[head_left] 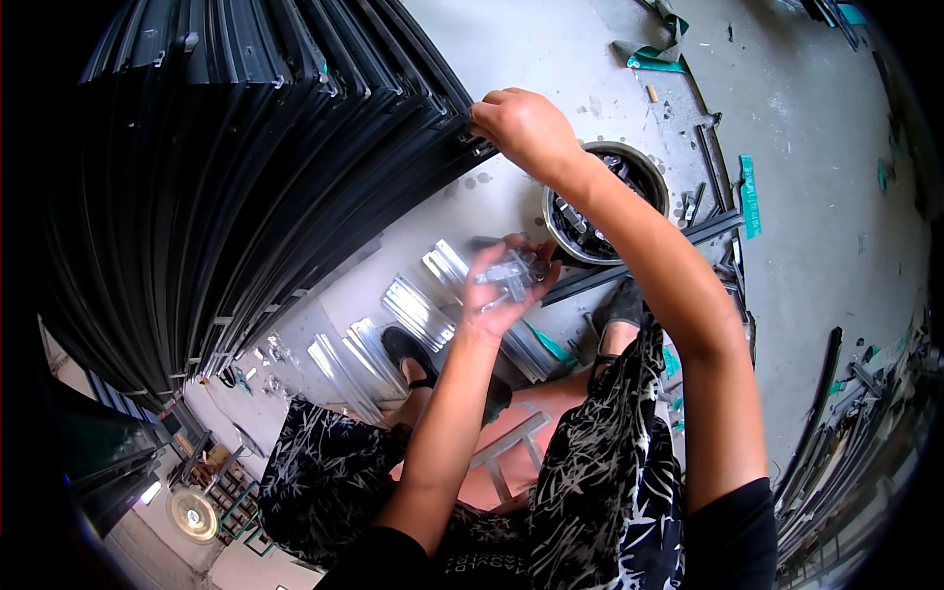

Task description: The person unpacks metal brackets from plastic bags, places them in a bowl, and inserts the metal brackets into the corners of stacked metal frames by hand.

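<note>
My left hand (497, 310) is turned palm up with its fingers curled round several small translucent grey pieces (516, 275). Motion blurs them, so I cannot make out their exact kind. Farther out, my right hand (526, 123) is closed, its fingertips against the end of a long black profile (433, 133) in the tall stack on the left. Whatever those fingers pinch is hidden behind them. Under my right forearm stands a round metal basin (548, 221) holding many small dark and silvery parts (580, 231).
Silvery profiles (418, 310) lie in bundles on the floor by my shoes. A dark bar (590, 283) runs beside the basin. Green strips (750, 197) and scraps lie to the right, with more long profiles (836, 462) at the lower right.
</note>
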`<action>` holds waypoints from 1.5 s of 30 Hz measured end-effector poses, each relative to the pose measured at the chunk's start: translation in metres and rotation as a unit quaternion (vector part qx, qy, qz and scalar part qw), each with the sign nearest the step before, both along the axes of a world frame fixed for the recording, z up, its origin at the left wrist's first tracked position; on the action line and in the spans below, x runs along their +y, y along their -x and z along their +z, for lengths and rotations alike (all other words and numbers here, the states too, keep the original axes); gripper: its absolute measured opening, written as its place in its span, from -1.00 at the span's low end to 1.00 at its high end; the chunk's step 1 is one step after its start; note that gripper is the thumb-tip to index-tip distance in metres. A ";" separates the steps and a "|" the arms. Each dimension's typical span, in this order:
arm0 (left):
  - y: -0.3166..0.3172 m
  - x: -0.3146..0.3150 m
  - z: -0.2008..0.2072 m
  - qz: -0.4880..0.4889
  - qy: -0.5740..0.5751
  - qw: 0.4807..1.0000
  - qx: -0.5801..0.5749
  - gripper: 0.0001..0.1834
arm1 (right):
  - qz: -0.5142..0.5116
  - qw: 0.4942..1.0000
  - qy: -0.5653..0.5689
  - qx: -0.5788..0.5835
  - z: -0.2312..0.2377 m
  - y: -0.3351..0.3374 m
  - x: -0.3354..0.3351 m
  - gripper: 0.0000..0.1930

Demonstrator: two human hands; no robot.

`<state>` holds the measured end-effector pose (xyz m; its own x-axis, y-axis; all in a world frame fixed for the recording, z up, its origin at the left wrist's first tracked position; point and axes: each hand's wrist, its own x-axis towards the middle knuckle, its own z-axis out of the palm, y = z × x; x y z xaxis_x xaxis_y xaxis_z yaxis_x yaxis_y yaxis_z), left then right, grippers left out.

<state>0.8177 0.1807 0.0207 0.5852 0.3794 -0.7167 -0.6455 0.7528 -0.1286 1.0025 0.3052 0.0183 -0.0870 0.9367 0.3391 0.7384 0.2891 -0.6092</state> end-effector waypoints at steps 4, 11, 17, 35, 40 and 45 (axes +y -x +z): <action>-0.003 0.006 0.003 0.002 -0.040 0.999 -0.008 -0.82 | -0.071 0.996 -0.004 0.044 0.005 0.000 -0.014 -0.89; -0.008 0.017 0.009 0.033 -0.037 0.999 0.000 -0.82 | -0.106 0.992 0.023 0.063 0.019 -0.003 -0.027 -0.84; -0.007 0.036 0.015 -0.015 -0.038 0.999 0.033 -0.72 | 0.029 0.976 0.146 0.156 0.057 0.010 -0.107 -0.74; -0.023 0.020 0.025 0.037 -0.015 0.997 -0.070 -0.81 | -0.093 0.845 0.066 0.522 0.058 0.005 -0.045 -0.75; -0.022 0.012 0.020 0.032 -0.008 0.998 -0.047 -0.81 | -0.062 0.832 0.021 0.551 0.037 0.008 -0.004 -0.83; -0.013 0.008 0.017 0.034 -0.005 0.999 -0.026 -0.83 | -0.049 0.806 0.089 0.583 0.033 0.014 0.006 -0.86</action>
